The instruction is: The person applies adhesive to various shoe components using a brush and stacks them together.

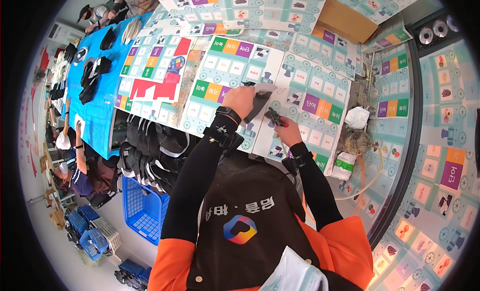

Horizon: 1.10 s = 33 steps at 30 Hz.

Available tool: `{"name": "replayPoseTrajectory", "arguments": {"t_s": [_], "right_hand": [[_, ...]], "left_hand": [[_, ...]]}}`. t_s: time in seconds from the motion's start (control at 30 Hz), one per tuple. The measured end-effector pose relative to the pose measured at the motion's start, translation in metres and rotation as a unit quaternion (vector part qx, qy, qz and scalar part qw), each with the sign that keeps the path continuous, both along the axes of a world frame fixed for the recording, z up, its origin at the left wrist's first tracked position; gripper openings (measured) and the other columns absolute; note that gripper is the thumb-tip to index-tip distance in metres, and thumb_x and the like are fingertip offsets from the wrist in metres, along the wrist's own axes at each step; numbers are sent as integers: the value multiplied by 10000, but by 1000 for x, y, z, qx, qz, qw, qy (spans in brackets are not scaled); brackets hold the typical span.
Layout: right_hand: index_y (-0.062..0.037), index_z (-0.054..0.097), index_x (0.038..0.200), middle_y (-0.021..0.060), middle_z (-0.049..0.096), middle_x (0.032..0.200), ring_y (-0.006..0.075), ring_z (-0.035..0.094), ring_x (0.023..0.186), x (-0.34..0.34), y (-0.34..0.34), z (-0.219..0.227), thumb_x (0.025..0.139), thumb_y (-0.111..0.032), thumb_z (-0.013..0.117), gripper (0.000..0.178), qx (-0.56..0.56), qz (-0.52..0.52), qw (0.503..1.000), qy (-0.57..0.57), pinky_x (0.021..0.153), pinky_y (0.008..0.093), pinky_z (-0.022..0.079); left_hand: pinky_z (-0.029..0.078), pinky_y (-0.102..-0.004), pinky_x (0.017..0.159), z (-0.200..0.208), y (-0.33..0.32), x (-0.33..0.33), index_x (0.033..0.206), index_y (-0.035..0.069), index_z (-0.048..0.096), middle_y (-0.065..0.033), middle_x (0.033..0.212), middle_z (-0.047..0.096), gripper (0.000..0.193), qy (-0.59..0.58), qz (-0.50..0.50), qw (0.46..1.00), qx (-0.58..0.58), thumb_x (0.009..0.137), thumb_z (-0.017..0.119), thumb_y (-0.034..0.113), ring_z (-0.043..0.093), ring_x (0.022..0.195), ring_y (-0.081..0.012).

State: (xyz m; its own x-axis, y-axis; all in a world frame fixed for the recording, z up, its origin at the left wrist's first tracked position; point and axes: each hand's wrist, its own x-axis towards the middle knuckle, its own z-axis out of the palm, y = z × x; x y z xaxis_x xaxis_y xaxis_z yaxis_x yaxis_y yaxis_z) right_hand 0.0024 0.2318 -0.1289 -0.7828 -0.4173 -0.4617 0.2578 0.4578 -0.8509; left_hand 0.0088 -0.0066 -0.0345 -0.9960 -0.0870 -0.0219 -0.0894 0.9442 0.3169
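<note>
My left hand (239, 102) is closed on a dark grey and black shoe upper (259, 100), holding it just above the sheet-covered table. Part of the upper is hidden behind the fingers. To its right, my right hand (288, 133) is wrapped round a small black hand tool (274, 116) with a reddish part near the grip. The tool's head points toward the upper and is apart from it; its exact kind is too small to tell. Beneath both hands lie printed sheets (314, 84) with coloured blocks and wheel drawings.
Black shoe uppers (150, 141) hang along the table's left front edge, above a blue basket (145, 206). A blue-covered table (100, 126) with dark pieces stands left, with people beside it. A yellow hose (378, 166) and a white-green packet (344, 165) are right.
</note>
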Motion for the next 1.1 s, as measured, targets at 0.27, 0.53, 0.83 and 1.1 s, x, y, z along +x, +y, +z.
{"name": "replayPoseTrajectory", "arguments": {"t_s": [0.27, 0.53, 0.83, 1.1], "right_hand": [[20, 680, 1140, 230, 706, 833, 371, 704, 792, 0, 7, -27, 760, -175, 646, 428, 36, 16, 998, 43, 733, 417, 541], [10, 682, 1139, 256, 697, 860, 416, 683, 831, 3, 2, -18, 757, -172, 652, 425, 37, 25, 997, 63, 755, 432, 529], [40, 674, 1139, 258, 700, 883, 429, 682, 855, -1, -11, 7, 764, -162, 657, 426, 24, 26, 996, 80, 770, 429, 528], [-2, 691, 1097, 269, 687, 883, 446, 666, 869, -4, -14, 16, 768, -154, 632, 367, 27, 83, 995, 54, 791, 449, 529]], "left_hand": [[564, -499, 712, 7, 6, 5, 890, 35, 665, -195, 825, 704, 112, -5, 19, 1000, 4, 864, 587, 111, 700, 812, -393], [540, -517, 697, 6, 2, 11, 949, 29, 663, -195, 808, 697, 228, 6, 11, 1000, 9, 961, 588, 244, 690, 790, -397], [529, -531, 700, 1, -2, 19, 944, 20, 656, -203, 815, 693, 226, -2, 8, 1000, 16, 954, 601, 239, 679, 795, -411], [521, -538, 715, 2, -6, 25, 931, 19, 658, -213, 842, 692, 216, -3, 19, 999, 30, 954, 603, 227, 670, 820, -423]]}}
